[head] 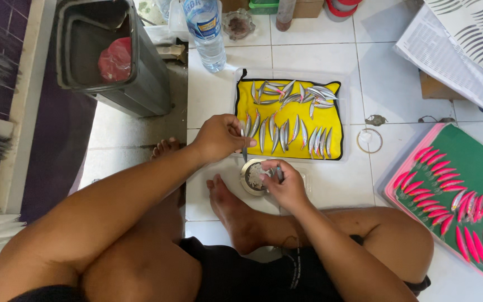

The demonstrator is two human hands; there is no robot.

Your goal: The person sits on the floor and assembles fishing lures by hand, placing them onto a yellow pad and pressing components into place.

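A person sits cross-legged on a white tile floor, seen from above. At far left stands a grey bin with something red inside. Just right of it, a clear water bottle stands upright.

The left hand reaches forward to the near left edge of a yellow tray. Its fingers are pinched closed on a thin silver lure, which hangs point down from the fingertips. The tray holds many more small silver fish-shaped lures, a loose heap at the far end and a neater row nearer the person.

Below the tray, just in front of a bare foot, sits a small round tin. The right hand rests on its right rim, fingers curled closed around a small dark tool; what kind of tool is too small to tell.

At far right, a green tray with a pink rim carries rows of bright pink lures. Striped printed sheets lie beyond it.

The step in hand looks like treating a silver lure with whatever the tin holds. The next move would call for bringing lure and tool together over the tin, steadily, without loosening the pinch.
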